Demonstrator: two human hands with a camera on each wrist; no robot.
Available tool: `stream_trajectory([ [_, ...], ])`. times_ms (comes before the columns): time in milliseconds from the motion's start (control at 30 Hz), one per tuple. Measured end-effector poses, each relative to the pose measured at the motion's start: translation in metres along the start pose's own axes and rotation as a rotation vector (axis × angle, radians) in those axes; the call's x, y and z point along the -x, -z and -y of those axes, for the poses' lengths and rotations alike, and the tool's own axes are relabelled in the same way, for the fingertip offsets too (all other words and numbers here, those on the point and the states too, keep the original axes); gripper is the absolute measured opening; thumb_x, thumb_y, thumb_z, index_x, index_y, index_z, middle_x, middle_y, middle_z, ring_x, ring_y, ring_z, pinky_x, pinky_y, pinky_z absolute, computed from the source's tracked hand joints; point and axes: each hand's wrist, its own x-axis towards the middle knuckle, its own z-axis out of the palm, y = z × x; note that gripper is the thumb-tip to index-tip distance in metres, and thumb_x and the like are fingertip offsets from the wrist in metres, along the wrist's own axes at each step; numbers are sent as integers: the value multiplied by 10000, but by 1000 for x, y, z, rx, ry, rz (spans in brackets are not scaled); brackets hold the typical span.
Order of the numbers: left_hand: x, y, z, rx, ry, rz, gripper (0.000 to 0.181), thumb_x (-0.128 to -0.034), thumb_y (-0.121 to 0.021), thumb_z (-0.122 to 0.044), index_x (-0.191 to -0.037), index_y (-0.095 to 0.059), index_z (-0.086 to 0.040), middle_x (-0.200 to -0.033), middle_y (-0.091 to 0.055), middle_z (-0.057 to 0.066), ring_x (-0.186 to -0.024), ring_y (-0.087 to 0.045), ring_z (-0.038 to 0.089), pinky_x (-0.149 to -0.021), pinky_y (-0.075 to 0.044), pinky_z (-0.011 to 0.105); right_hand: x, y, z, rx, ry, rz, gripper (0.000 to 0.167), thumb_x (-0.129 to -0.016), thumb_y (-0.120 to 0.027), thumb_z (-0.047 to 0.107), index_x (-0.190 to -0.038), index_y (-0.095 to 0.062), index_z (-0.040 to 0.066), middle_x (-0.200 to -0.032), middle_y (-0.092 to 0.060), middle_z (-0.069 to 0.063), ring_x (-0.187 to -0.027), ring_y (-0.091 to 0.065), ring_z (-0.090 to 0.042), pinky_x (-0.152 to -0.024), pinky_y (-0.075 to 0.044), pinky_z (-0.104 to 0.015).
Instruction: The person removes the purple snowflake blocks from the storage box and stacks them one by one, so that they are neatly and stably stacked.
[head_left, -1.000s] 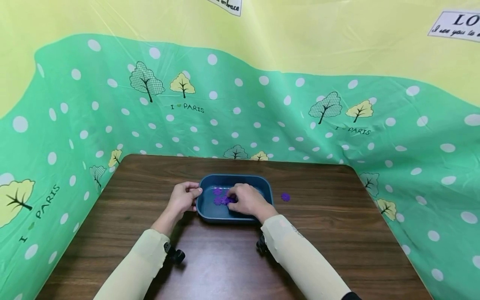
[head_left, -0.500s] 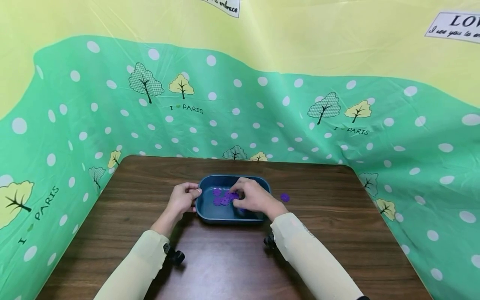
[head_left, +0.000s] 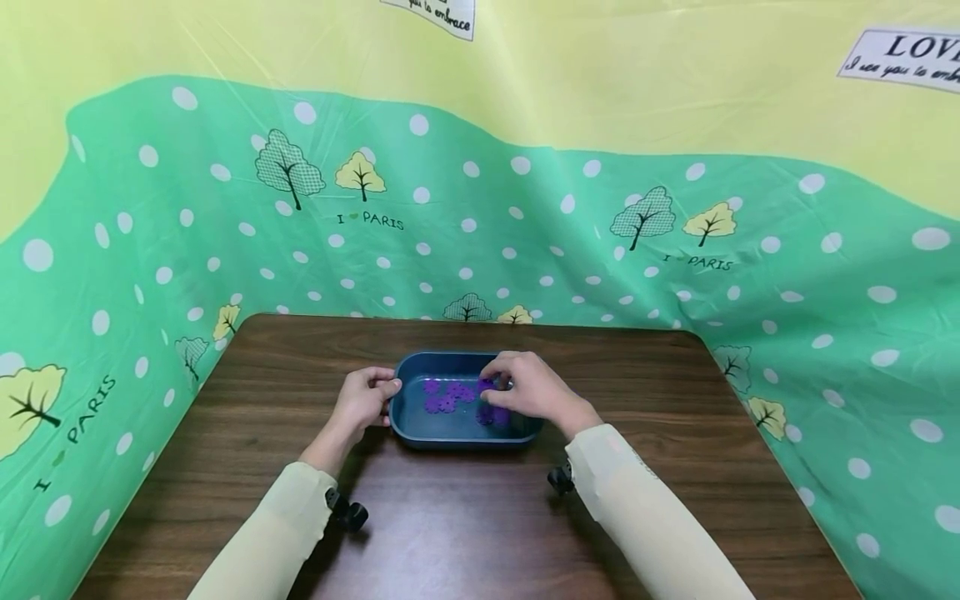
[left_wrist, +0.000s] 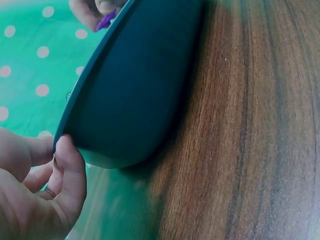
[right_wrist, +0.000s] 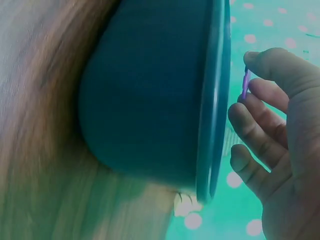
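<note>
A dark blue rectangular plastic box [head_left: 423,427] stands on the table. My left hand [head_left: 363,398] grips its left end; the left wrist view shows thumb and fingers [left_wrist: 70,172] pinching the rim. Several flat purple snowflake discs [head_left: 446,403] lie on the box's floor, a group left of the middle and more near the right under my right hand [head_left: 536,388]. Between thumb and fingertips the right hand pinches one purple snowflake disc [right_wrist: 245,84], held edge-on just above the rim in the right wrist view. Part of the box's right end is hidden by that hand.
The brown wood-grain table [head_left: 450,517] extends around the box on all sides. Behind it hangs a green and yellow printed cloth [head_left: 480,200] with dots and trees. Small black wrist cameras [head_left: 352,512] sit on both sleeves.
My right hand has moved right inside the box, uncovering more discs; several now lie toward its right side. The loose disc on the table is now hidden behind it. My left hand keeps its grip.
</note>
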Motion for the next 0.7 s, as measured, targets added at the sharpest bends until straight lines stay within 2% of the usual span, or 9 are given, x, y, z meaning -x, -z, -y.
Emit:
stream_trajectory([
  [200,-1,0,1,1,8,1,347,-1041,-615,-147,-1352,-588,4,-1029,-571,107,-760,-591,233,-550,-583,308,10,13,-11,17,-41,-34,207,-900,-811,288,-1080,-774,192,-1016,-703,92,-859,-635,-91,-752,-571,-271],
  [700,-1,0,0,11,9,3,342,-1037,-625,-154,-1342,-596,-2,-1001,-561,100,-734,-563,218,-547,-579,307,46,32,-54,-18,-120,-143,181,-887,-811,216,-1050,-775,147,-1022,-717,26,-914,-683,-185,-810,-613,-427],
])
